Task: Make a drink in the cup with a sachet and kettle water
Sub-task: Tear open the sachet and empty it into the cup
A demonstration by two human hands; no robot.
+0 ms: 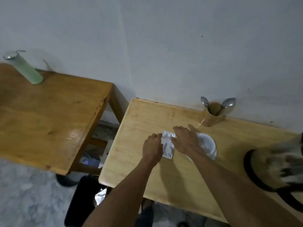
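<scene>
**Both hands on the sachet, cup right next to it**

So the setup is a light wooden table (141, 115) pushed up against a plain white wall (164, 46), a bit scuffed and speckled near the far right. The silvery sachet (168, 145) is held between both hands roughly mid-table. The left hand (151, 149) has its fingers curled and pinched on the sachet's left edge; the right hand (186, 139) grips the right edge with thumb and finger while the other fingers are spread out. Can't tell if the packet is lying flat on the wood or lifted a little.

The white cup (207, 145) sits just to the right of the sachet, partly hidden under the right wrist. Far right, by the wall, a tan holder (213, 115) has two spoons (229, 103) sticking out. At the right edge there's something dark and blurred, can't make it out.

Over on the left is a second, darker wooden table (49, 115) with a tall green bottle (27, 69) at its far end. The floor (24, 194) is grey and mottled, and a black bin (82, 202) stands between the tables at the near side.
</scene>
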